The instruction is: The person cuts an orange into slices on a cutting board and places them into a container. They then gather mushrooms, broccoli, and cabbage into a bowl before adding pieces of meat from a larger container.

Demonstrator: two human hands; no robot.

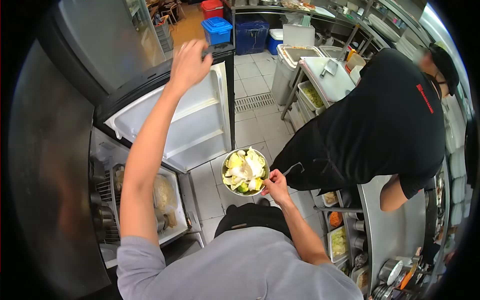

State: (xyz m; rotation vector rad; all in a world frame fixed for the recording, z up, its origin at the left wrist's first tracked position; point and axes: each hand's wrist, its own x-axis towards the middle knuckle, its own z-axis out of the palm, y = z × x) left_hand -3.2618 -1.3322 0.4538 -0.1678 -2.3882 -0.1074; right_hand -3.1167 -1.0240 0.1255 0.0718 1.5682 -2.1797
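My left hand is raised and grips the top edge of an open refrigerator door, whose white inner lining faces me. My right hand holds the rim of a round metal bowl at waist height over the tiled floor. The bowl is filled with pale cut cabbage and some green pieces. Inside the refrigerator at lower left, wire shelves carry bagged food.
A co-worker in black bends over a steel counter at right, close to my right elbow. Food tubs sit under that counter. Blue bins and a white chest stand beyond, past a floor drain.
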